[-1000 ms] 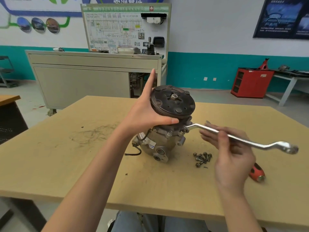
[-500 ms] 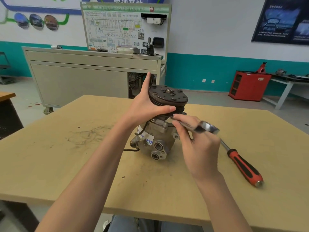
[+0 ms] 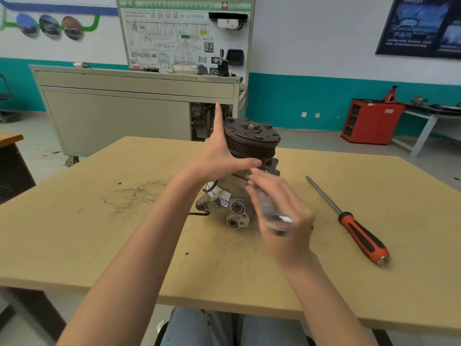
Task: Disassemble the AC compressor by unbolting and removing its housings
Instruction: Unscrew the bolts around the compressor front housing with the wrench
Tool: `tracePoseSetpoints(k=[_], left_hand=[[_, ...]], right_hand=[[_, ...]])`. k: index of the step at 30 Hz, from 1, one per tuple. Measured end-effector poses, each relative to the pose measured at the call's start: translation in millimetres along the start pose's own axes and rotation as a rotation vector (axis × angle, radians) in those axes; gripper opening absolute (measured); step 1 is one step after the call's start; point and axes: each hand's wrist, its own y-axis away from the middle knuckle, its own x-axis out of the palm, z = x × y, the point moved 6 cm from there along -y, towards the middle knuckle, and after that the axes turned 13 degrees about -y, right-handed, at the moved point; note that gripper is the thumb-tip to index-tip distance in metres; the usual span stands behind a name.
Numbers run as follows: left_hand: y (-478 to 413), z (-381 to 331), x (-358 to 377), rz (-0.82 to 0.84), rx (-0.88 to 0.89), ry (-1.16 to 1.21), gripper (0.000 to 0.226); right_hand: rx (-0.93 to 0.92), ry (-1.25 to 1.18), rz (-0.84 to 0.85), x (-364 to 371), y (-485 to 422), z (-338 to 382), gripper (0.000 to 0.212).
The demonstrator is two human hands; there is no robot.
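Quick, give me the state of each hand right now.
The left hand is open, its straight fingers and thumb braced against the compressor pulley.
The right hand is closed round the motion-blurred wrench.

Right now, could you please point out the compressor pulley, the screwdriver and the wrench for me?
compressor pulley (image 3: pixel 252 147): head view, on its grooved side.
screwdriver (image 3: pixel 363 238): head view, on the red-and-black handle.
wrench (image 3: pixel 270 216): head view, on its motion-blurred metal shaft.
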Motion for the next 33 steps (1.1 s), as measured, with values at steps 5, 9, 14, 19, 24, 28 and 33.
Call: tracePoseSetpoints(k=[5, 9, 14, 19, 24, 28, 33], left_hand=[[2, -2, 1, -0.06, 0.01, -0.035, 0.142], [5, -4, 0, -0.084, 0.039, -0.076, 0.136], [22, 1, -9, -0.164, 0.047, 0.075, 0.109], [43, 41, -13, -0.429, -0.081, 0.203, 0.058], [48, 47, 8, -0.379, -0.071, 0.19, 0.053], [46, 44, 10, -0.347, -0.054, 0.137, 0.052], [41, 42, 5, -0.294, -0.035, 0.128, 0.046]], right_hand=[[0.971, -1.109, -0.377, -11, 19, -83, 0.029], [1.214, -1.467, -0.355, -2, 11, -113, 0.018], [1.099, -1.271, -0.176, -11, -7, -110, 0.017], [0.528, -0.515, -0.015, -34, -54, -59, 0.014], [-0.054, 0.112, 0.297, -5, -70, 9, 0.028], [-0.24, 0.406, 0.404, 18, -52, 29, 0.019], [-0.349, 0.595, 0.356, 43, -37, 41, 0.003]])
